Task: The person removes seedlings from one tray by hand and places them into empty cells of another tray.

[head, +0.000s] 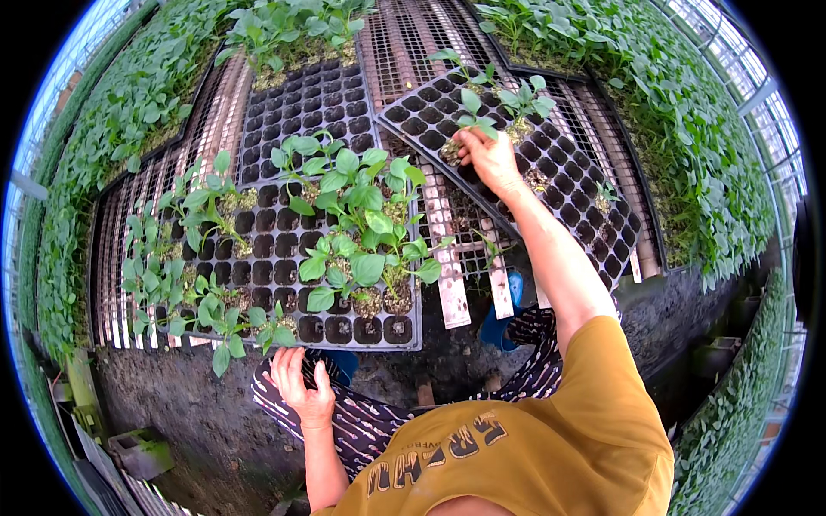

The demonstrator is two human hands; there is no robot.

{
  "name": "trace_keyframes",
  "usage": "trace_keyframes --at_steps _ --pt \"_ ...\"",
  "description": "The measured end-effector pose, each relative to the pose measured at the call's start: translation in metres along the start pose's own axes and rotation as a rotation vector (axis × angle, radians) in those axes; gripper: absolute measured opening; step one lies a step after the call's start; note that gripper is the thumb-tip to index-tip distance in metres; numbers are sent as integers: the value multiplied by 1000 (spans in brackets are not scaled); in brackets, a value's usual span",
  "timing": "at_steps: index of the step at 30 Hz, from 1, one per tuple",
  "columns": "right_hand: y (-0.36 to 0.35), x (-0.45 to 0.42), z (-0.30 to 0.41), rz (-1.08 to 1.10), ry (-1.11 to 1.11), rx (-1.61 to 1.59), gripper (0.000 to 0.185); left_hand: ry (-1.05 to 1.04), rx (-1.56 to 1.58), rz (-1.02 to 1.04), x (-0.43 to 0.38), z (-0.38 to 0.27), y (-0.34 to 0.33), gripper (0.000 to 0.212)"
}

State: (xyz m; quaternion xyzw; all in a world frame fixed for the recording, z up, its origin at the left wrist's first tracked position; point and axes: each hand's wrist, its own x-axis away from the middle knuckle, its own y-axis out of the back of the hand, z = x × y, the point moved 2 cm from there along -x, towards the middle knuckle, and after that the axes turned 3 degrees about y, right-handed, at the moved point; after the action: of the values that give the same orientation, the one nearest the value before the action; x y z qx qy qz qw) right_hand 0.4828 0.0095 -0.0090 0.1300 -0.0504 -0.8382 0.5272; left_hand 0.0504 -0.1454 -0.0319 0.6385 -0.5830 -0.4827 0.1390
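Note:
My right hand (489,160) pinches a leafy seedling (476,117) by its root plug (450,152), over the angled black cell tray (571,173). Beside it, another seedling (526,100) stands in that tray, among many bare cells. My left hand (302,387) is at the front edge of the near cell tray (263,248), fingers apart and holding nothing; whether it touches the rim is unclear. A cluster of seedlings (366,255) fills the near tray's right side, and smaller seedlings (206,200) lean at its left.
Behind the near tray lies another cell tray (310,106) with bare cells and seedlings at its far end. Slatted mesh benching (413,48) supports the trays. Dense seedlings (671,129) line the right, with more seedlings (135,103) on the left. A blue shoe (497,332) is below the bench edge.

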Motion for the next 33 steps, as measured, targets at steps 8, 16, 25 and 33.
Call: trace_keyframes --at_steps 8,16,25,33 --pt "23 30 61 59 29 -241 22 -60 66 -32 -6 -6 6 28" --pt "4 139 108 311 -100 -303 21 -107 151 -18 -4 -35 13 32" --pt "-76 202 100 535 168 365 17 -283 145 201 -3 -92 -2 47" --pt "-40 162 93 638 15 237 22 -301 25 297 -9 -96 -29 45"
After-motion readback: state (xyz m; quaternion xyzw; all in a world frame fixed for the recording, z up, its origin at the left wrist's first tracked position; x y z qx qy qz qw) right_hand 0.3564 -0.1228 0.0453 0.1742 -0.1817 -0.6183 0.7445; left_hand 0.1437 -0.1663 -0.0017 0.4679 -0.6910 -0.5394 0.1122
